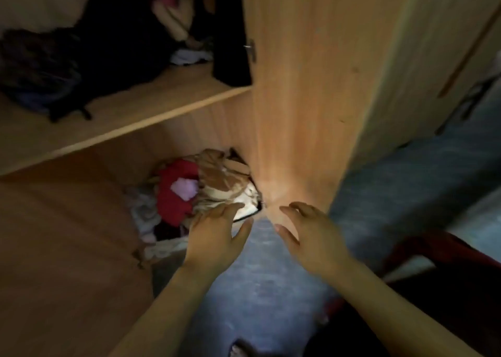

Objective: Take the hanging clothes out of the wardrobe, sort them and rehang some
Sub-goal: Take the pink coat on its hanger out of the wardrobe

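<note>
The wooden wardrobe (311, 85) stands open before me. In its bottom compartment lies a heap of clothes (214, 183): a red piece (173, 196), a small pink one (184, 188) and a brown-and-cream one. My left hand (217, 229) is stretched out with straight fingers just in front of the heap, and I cannot tell if it touches the cloth. My right hand (306, 226) hovers beside it, fingers loosely spread, in front of the wardrobe's side panel, holding nothing. Dark hanging garments (230, 31) show in the upper compartment.
A shelf (122, 118) carries dark bundled clothes (40, 69) on the left. The floor (271, 275) is blue-grey. A dark red cloth (444, 251) lies at the right edge. The open wardrobe door (54, 248) stands at the lower left.
</note>
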